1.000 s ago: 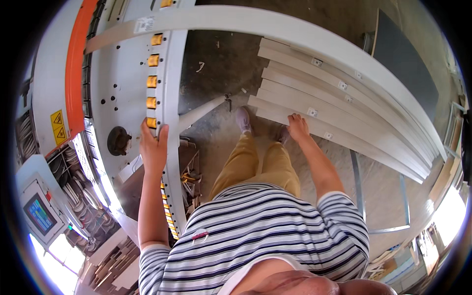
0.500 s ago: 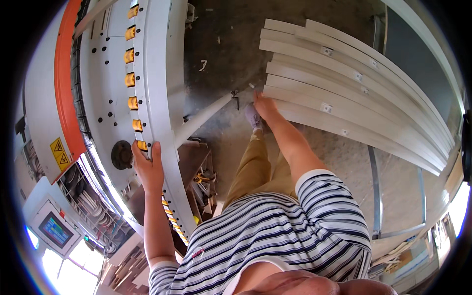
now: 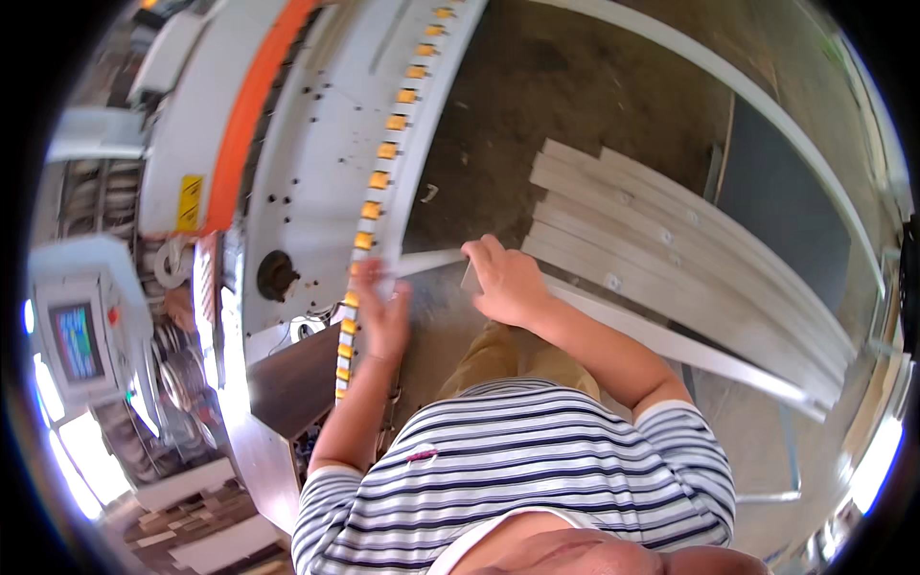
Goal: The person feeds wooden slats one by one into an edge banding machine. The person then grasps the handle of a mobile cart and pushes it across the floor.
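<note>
Setting: a workshop with a dusty grey concrete floor, seen from above the person's head; a white machine body with an orange stripe fills the ten o'clock quarter.
Machine edge: a curved row of small yellow-orange blocks runs along the machine's rim from twelve o'clock down toward the centre.
Control box: a grey panel with a small lit colour screen sits at nine o'clock.
Strip: a long, narrow pale-grey board lies across the centre, its near end reaching the machine's rim and its far end stretching toward four o'clock.
Right hand: the right hand rests on top of the board just right of centre, fingers curled over its far edge, gripping it.
Left hand: the left hand is blurred at the board's near end beside the yellow-orange blocks; fingers look spread against it, but a firm grip cannot be told.
Stack: a pile of similar pale-grey boards lies on the floor at two to three o'clock, just beyond the held board.
Person: a striped white-and-navy shirt fills six o'clock.
</note>
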The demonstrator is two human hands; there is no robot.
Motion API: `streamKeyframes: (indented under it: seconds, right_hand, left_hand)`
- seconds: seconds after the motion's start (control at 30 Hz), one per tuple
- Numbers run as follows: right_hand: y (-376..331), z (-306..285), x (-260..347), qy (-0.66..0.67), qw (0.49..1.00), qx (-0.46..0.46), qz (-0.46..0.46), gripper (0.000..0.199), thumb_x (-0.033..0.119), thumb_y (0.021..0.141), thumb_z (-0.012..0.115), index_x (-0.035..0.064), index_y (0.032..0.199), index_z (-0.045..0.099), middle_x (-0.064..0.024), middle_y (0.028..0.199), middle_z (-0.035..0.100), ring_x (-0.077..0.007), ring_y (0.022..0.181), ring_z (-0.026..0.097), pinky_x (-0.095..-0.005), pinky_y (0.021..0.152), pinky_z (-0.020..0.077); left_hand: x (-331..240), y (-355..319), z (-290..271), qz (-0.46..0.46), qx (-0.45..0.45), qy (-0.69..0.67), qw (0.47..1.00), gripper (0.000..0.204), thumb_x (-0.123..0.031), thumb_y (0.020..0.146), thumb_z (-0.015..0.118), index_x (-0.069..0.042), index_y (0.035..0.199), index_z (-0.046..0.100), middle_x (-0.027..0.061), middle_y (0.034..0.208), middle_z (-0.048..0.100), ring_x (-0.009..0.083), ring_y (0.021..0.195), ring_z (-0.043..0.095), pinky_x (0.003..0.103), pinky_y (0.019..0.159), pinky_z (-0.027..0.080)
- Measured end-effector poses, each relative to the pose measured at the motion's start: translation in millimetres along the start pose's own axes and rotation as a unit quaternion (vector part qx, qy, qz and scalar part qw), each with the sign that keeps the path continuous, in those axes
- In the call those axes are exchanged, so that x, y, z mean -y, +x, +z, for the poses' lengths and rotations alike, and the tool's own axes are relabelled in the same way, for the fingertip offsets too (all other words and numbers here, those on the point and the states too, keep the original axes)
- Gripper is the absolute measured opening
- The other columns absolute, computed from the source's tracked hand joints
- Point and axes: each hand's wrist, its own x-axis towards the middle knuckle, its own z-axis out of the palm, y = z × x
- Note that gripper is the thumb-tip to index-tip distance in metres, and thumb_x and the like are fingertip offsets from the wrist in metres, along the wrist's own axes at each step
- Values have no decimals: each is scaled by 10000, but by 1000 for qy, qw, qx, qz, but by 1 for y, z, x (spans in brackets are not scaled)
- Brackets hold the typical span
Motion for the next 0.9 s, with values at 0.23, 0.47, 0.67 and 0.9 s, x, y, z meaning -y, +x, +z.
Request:
streamKeyframes:
  seconds: [0.23, 0.47, 0.67, 0.9]
  right_hand:
    - [26, -47, 96, 41, 991, -12, -127, 678, 174, 702, 759, 48, 1290, 443, -166, 1208, 525, -332, 973, 598, -398, 779, 520]
    - [-121, -59, -52, 17, 987, 145, 72, 748, 324, 802, 728, -20, 1377, 396, -242, 1303, 530, -360, 1192, 534, -417, 1006, 426]
    - [-336, -77, -175, 1, 932, 205, 300, 473, 422, 873, 610, -43, 951, 642, -260, 885, 648, -375, 809, 625, -443, 741, 470]
    - [-324, -44, -160, -50, 943, 195, 266, 450, 455, 865, 589, 15, 922, 667, -252, 800, 646, -444, 819, 614, -476, 709, 481]
  left_hand:
    - [-71, -72, 69, -176, 257, -463, 830, 362, -114, 943, 532, -25, 1285, 453, 49, 1178, 534, 136, 1071, 530, 319, 873, 473]
    - [-57, 13, -11, -145, -64, -362, 919, 313, -344, 984, 498, -44, 1037, 568, 65, 922, 639, 143, 769, 631, 306, 681, 530]
    - [27, 72, -85, -155, -296, -306, 891, 391, -413, 962, 498, -25, 950, 553, 96, 892, 625, 177, 788, 624, 333, 669, 496]
    - [52, 100, -134, -242, -406, 23, 881, 626, -525, 813, 650, 39, 1058, 538, 235, 1054, 639, 381, 984, 628, 441, 831, 494]
